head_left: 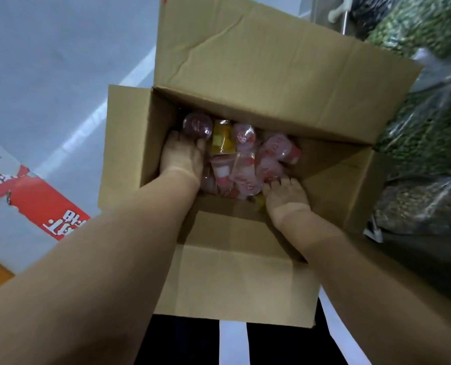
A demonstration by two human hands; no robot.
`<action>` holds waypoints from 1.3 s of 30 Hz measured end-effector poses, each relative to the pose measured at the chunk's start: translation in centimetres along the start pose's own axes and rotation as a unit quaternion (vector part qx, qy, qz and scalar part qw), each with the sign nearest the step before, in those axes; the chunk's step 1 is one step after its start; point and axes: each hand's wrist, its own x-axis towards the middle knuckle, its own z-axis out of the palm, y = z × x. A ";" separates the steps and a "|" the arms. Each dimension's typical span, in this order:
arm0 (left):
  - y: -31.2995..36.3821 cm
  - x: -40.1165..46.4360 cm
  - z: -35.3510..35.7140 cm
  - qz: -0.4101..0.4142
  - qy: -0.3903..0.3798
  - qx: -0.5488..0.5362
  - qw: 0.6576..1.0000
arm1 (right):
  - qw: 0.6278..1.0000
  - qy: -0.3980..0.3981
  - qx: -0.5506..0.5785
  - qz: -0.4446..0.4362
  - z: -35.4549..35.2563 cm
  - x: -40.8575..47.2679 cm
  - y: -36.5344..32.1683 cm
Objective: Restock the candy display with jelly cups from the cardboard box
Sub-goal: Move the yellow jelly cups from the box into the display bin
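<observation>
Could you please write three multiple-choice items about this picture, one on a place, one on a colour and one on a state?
1. Where are both hands?
A. Inside the cardboard box
B. On the floor
C. On a shelf

2. What colour is the jelly cup at the left hand's fingertips?
A. Green
B. Purple
C. Blue

3. How do the box's flaps stand?
A. Taped shut
B. Folded open
C. Cut off

Answers:
1 A: the left hand and right hand reach into the cardboard box.
2 B: the jelly cup by those fingers looks purple.
3 B: the flaps spread outward, showing the cups inside.
</observation>
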 end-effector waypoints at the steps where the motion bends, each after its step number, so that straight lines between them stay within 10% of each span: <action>1: 0.1 -0.1 -0.3 0.000 -0.001 -0.016 1.000 | 1.000 -0.002 0.001 -0.003 -0.2 -0.3 0.2; 6: -0.8 -4.1 -2.1 0.000 0.005 -0.293 0.956 | 0.975 -0.032 0.220 -0.011 -3.2 -3.9 1.2; 13: -4.4 -19.2 -11.3 -0.014 0.141 -0.606 0.783 | 0.742 0.196 0.636 0.083 -13.8 -19.0 0.5; 23: -9.5 -44.1 -36.8 0.226 0.367 -0.575 0.695 | 0.618 0.483 0.621 0.004 -31.4 -50.2 4.3; 32: -1.2 -56.1 -51.1 0.466 0.308 -0.580 0.594 | 0.438 0.623 0.648 0.023 -32.4 -69.7 14.5; 39: 7.0 -59.4 -57.3 0.570 0.208 -0.546 0.578 | 0.377 0.690 0.611 0.089 -30.5 -76.1 22.1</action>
